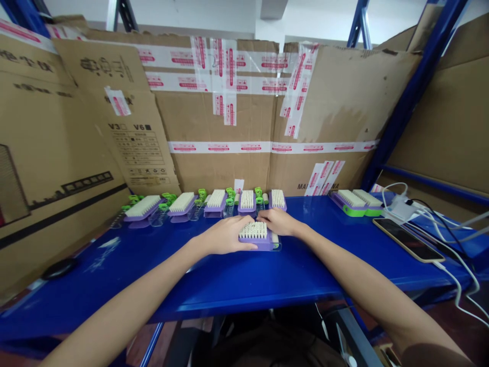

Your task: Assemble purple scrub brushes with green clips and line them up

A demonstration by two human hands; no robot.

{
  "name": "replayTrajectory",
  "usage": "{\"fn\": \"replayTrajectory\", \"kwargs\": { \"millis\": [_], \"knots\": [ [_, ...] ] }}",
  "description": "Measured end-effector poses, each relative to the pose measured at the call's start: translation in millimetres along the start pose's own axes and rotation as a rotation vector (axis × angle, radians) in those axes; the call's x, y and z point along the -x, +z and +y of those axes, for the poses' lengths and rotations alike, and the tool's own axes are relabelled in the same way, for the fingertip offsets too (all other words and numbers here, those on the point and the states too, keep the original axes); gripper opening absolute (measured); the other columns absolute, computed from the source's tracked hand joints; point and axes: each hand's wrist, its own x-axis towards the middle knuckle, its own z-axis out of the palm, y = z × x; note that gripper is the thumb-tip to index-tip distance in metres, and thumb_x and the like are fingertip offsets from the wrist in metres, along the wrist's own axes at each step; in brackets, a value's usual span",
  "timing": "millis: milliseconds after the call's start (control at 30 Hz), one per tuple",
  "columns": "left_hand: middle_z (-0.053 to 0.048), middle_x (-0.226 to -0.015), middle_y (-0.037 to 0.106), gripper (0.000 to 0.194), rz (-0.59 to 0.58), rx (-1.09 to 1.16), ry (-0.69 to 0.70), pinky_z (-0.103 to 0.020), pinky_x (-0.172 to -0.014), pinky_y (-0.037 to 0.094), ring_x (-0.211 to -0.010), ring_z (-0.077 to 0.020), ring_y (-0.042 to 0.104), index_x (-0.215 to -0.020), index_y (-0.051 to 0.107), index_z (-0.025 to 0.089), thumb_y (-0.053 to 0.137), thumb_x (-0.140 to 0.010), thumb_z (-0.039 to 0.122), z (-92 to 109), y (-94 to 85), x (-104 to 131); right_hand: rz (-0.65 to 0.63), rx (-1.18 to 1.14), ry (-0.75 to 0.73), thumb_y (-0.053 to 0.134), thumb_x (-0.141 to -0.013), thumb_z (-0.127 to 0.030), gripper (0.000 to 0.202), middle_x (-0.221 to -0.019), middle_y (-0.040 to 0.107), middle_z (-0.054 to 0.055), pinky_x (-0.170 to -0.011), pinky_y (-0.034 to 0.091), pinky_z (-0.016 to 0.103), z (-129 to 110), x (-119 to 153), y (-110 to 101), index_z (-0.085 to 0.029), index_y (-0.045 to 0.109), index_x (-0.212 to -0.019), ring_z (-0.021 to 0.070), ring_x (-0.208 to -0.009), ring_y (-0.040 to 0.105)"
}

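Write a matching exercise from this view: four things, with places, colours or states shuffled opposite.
Things:
1. Phone
2. Table
3. Left hand
4. Cardboard

Places, colours, states:
A. Standing upright along the far side
B. On the left side of a purple brush
C. Lying at the right, screen dark
D. Blue

Pairs: 1-C, 2-D, 3-B, 4-A

Your surface (pixel 214 289) is blue. The brush (pixel 249 245) at your hands has cream bristles and a purple body. The cardboard (pixel 244 120) is brown, crossed by white tape (pixel 229 148) with red printed marks.
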Motion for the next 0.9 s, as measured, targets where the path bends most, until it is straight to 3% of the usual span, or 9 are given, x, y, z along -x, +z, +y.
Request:
{"fn": "replayTrajectory", "kwargs": {
  "millis": [100, 200, 333, 467, 567, 667, 800, 900],
  "knots": [
    [-0.016, -0.137, 0.079, 0.072, 0.021, -0.027, 0.010, -0.053, -0.102, 0.061, -0.124, -0.0428, 0.077, -0.144, 0.065, 0.023, 0.073, -0.097, 0.076, 0.5, -0.7, 0.3, 0.037, -0.104, -0.008, 0.062, -0.111, -0.022, 0.027, -0.080, 0.073, 0.001, -0.073, 0.041, 0.029, 3.2, -1.7, -2.0, -0.020, 0.073, -0.086, 0.0166, -0.075, 0.063],
    [-0.016, -0.140, 0.078, 0.071, 0.067, 0.009, -0.024, -0.052, -0.102, 0.061, -0.123, -0.0412, 0.078, -0.148, 0.064, 0.023, 0.071, -0.099, 0.074, -2.8, -2.7, 0.3, 0.133, -0.215, -0.001, 0.059, -0.114, -0.035, 0.032, -0.084, 0.075, 0.002, -0.075, 0.048, 0.030, 5.9, -4.9, -7.0, -0.020, 0.075, -0.091, 0.0183, -0.079, 0.065],
    [-0.013, -0.140, 0.079, 0.068, 0.199, 0.160, -0.084, -0.050, -0.104, 0.061, -0.121, -0.0375, 0.079, -0.151, 0.064, 0.025, 0.070, -0.101, 0.070, -12.1, -6.5, -1.8, 0.283, -0.336, 0.002, 0.046, -0.117, -0.056, 0.048, -0.099, 0.078, 0.006, -0.085, 0.055, 0.035, 2.5, -8.0, -15.5, -0.020, 0.074, -0.102, 0.0213, -0.090, 0.071],
    [-0.014, -0.140, 0.078, 0.069, 0.326, 0.347, -0.108, -0.050, -0.111, 0.060, -0.124, -0.0355, 0.077, -0.149, 0.066, 0.022, 0.070, -0.101, 0.072, -21.8, -6.1, -6.1, 0.424, -0.417, -0.070, 0.043, -0.117, -0.066, 0.054, -0.109, 0.076, 0.007, -0.095, 0.056, 0.039, -11.0, -2.7, -18.8, -0.022, 0.074, -0.110, 0.0241, -0.103, 0.072],
    [-0.012, -0.128, 0.080, 0.067, 0.308, 0.452, -0.080, -0.044, -0.103, 0.063, -0.113, -0.0305, 0.078, -0.140, 0.069, 0.019, 0.068, -0.102, 0.073, -27.1, -2.1, -9.0, 0.440, -0.291, -0.175, 0.058, -0.112, -0.067, 0.046, -0.115, 0.076, 0.009, -0.103, 0.054, 0.043, -21.1, 4.5, -16.6, -0.023, 0.072, -0.117, 0.0271, -0.109, 0.072],
    [-0.012, -0.121, 0.080, 0.066, 0.274, 0.482, -0.064, -0.040, -0.094, 0.064, -0.106, -0.0284, 0.077, -0.135, 0.071, 0.018, 0.064, -0.103, 0.075, -30.0, 2.6, -10.8, 0.421, -0.191, -0.168, 0.062, -0.111, -0.059, 0.036, -0.119, 0.076, 0.009, -0.105, 0.053, 0.043, -25.7, 9.2, -13.8, -0.024, 0.067, -0.120, 0.0278, -0.111, 0.072],
    [-0.014, -0.142, 0.077, 0.069, 0.274, 0.444, -0.056, -0.047, -0.111, 0.062, -0.126, -0.0330, 0.076, -0.149, 0.064, 0.020, 0.065, -0.104, 0.072, -28.8, 5.3, -9.9, 0.417, -0.091, -0.146, 0.056, -0.114, -0.050, 0.028, -0.118, 0.074, 0.010, -0.104, 0.053, 0.043, -27.8, 11.0, -12.1, -0.024, 0.065, -0.118, 0.0284, -0.113, 0.070],
    [-0.016, -0.161, 0.067, 0.082, 0.304, 0.363, -0.037, -0.054, -0.124, 0.054, -0.144, -0.0383, 0.068, -0.161, 0.054, 0.022, 0.074, -0.099, 0.072, -24.0, 3.1, -6.4, 0.394, -0.021, -0.188, 0.056, -0.114, -0.050, 0.027, -0.117, 0.073, 0.011, -0.104, 0.053, 0.045, -34.6, 11.5, -14.1, -0.024, 0.064, -0.120, 0.0294, -0.112, 0.067]
  ]
}}
